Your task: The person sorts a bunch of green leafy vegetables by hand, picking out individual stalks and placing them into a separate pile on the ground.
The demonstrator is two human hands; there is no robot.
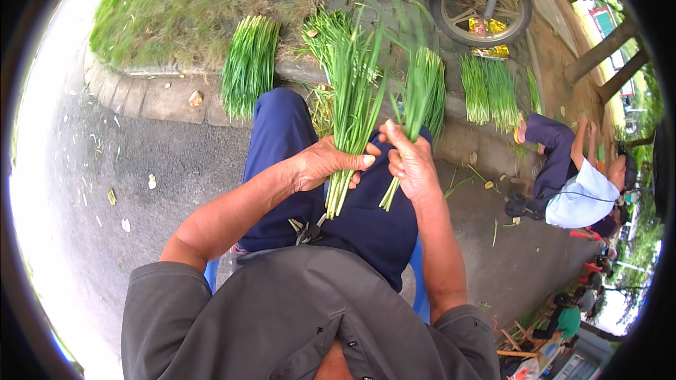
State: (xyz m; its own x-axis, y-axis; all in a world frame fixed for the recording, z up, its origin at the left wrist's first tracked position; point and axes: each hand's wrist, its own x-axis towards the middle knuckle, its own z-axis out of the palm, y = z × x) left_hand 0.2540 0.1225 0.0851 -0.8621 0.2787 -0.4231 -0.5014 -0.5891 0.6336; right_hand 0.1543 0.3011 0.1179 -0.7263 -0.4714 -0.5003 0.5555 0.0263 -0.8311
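My left hand is wrapped around a bunch of long green chive-like stalks, held upright over my lap with pale cut ends below the fist. Close beside it, my right hand grips a thinner bunch of the same stalks, whose leafy tops are blurred. The two bunches are apart at the hands. Beyond my knees, a thick pile of stalks lies over the kerb at left. A looser pile lies in the middle, partly hidden by the left bunch. Another pile is behind the right bunch.
More stalk bundles lie along the kerb to the right. A parked motorcycle stands beyond. A seated person is at right, with others farther back. Dry leaves and scraps dot the asphalt.
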